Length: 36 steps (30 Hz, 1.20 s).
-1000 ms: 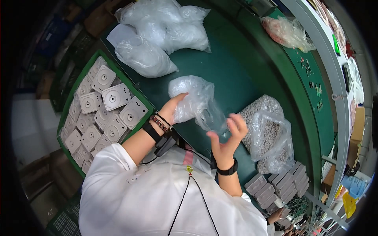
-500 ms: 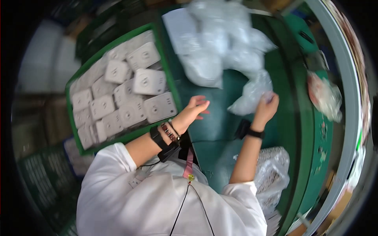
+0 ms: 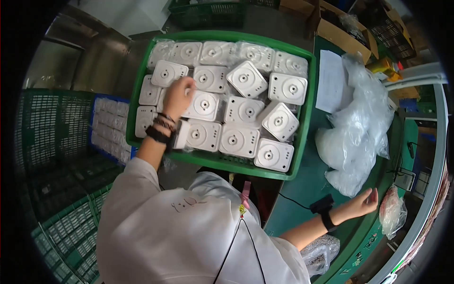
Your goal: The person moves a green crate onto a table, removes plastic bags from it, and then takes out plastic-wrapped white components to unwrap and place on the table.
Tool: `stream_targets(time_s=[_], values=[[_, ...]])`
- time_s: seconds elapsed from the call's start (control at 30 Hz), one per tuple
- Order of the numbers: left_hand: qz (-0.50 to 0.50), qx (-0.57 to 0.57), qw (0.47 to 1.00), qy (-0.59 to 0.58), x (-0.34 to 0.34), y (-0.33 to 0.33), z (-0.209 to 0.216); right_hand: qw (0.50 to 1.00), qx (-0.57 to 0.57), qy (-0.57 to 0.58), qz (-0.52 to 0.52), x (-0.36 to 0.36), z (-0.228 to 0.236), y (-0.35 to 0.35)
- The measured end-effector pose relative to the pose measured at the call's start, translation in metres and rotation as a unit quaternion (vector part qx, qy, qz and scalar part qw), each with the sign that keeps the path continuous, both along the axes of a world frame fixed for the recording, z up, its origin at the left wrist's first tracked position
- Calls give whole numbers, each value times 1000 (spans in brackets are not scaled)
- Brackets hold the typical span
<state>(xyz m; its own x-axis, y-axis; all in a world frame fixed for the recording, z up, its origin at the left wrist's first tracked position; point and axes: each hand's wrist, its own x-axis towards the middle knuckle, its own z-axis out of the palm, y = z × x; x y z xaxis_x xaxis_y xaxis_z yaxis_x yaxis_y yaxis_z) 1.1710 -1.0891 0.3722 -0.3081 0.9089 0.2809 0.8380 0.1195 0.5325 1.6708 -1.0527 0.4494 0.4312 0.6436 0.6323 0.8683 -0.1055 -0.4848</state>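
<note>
My left hand (image 3: 178,98) is over a green crate (image 3: 306,137) filled with white square plastic housings (image 3: 235,140), each with a round recess and small holes. Its fingers are curled together beside a tilted housing (image 3: 169,73); what they hold, if anything, is hidden. Some housings lie askew on top of the others, with clear plastic film between them. Off to the right, my right hand (image 3: 362,203) is held over the green bench with loosely bent fingers apart and nothing in them. Beyond it lies a heap of clear plastic bags (image 3: 352,137).
A white paper sheet (image 3: 331,80) lies beside the bags. A clear bag of small parts (image 3: 321,253) is near my right forearm, close to a black device with a cable (image 3: 322,203). Left are a blue crate (image 3: 109,128) of housings and stacked green crates (image 3: 54,132).
My view has swung left toward the crate. My left hand has moved from the bench edge to over the housings. My right hand has let go of the plastic bag and moved away rightward.
</note>
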Motion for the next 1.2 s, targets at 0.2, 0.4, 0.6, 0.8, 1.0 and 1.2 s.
stream_targets(time_s=[0.2,0.4,0.6,0.8,1.0,1.2], values=[[172,-104,954,224,-151,23,-49,792,-261,-21,551,-264,-44,35],[140,-256,956,16,-156,27,-75,786,-252,-153,543,-394,-112,49],[137,-130,962,197,-190,40,-64,777,-261,-95,565,-405,-103,23],[217,-199,931,218,-236,53,-71,775,-312,-41,548,-378,-90,-1],[133,-219,935,246,-232,25,-53,779,-328,-14,534,-366,-83,-8],[56,-146,983,99,-273,17,-44,771,-309,-18,557,-364,-85,-2]])
